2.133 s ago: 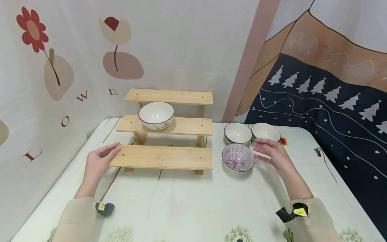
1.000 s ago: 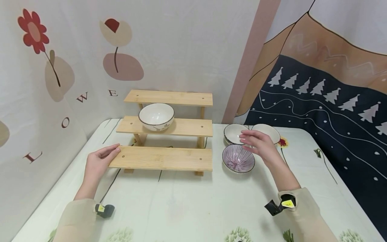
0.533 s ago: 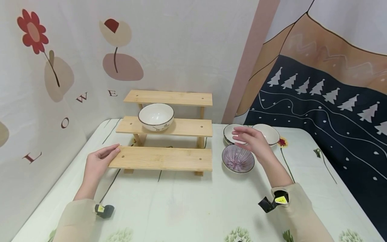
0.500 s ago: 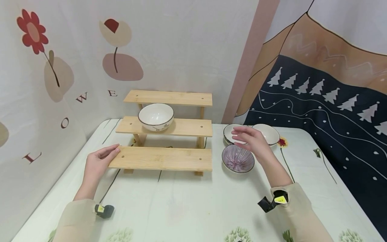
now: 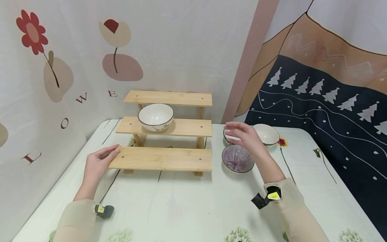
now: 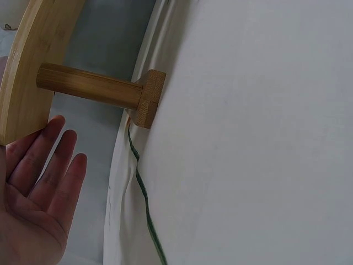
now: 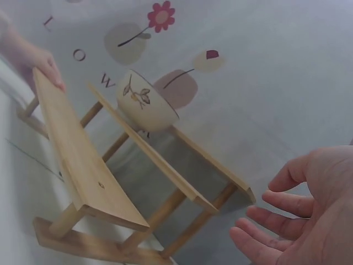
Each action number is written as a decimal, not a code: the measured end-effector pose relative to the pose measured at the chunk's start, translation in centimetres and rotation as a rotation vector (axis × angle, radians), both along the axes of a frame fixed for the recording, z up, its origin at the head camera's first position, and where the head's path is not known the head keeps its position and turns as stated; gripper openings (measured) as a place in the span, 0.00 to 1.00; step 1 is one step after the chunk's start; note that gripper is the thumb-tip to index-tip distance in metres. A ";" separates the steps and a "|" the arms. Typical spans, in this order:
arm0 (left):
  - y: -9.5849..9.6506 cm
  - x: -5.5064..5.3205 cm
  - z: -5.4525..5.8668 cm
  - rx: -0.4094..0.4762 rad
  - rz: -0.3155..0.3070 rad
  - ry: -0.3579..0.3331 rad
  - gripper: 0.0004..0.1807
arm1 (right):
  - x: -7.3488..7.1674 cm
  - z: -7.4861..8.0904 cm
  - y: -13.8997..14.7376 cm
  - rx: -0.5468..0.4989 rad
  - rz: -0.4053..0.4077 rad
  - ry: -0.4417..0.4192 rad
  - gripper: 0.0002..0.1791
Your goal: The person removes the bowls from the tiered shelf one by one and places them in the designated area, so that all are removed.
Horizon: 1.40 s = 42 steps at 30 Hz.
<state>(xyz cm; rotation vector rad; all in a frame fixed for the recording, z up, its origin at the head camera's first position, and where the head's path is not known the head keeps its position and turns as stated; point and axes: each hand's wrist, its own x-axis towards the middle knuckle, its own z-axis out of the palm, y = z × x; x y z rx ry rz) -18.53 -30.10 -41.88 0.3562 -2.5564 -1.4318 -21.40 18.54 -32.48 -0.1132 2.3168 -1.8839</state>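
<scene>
A three-step wooden display shelf [image 5: 163,158] stands on the table. My left hand [image 5: 99,163] pinches the left end of its lowest board; in the left wrist view the other fingers [image 6: 58,176] extend loosely past the board's edge. A white bowl [image 5: 156,115] with a dark rim and painted sprig sits on the middle board, left of centre. My right hand [image 5: 246,137] holds nothing, fingers spread and slightly bent, over the back-left white bowl [image 5: 226,137], which it mostly hides. A purple-streaked bowl [image 5: 238,159] is in front, and another white bowl [image 5: 266,134] behind to the right.
A white cloth [image 5: 169,205] with printed flowers covers the table. Printed fabric walls [image 5: 181,47] rise behind and at the left, and a dark tree-patterned cloth [image 5: 320,111] hangs at the right. The top board [image 5: 169,97] is close to the back wall.
My right hand has moved left and slightly away from me, from the back-right white bowl to over the back-left one. The left hand, shelf and bowls have stayed in place.
</scene>
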 end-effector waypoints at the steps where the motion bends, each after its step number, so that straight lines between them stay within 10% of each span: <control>1: 0.0 0.0 0.0 0.000 0.000 0.001 0.33 | -0.1 0.1 -0.2 0.003 -0.001 -0.003 0.23; 42: -0.1 0.0 -0.2 0.023 -0.020 0.038 0.31 | -2.0 1.6 -7.9 -0.106 0.119 0.098 0.27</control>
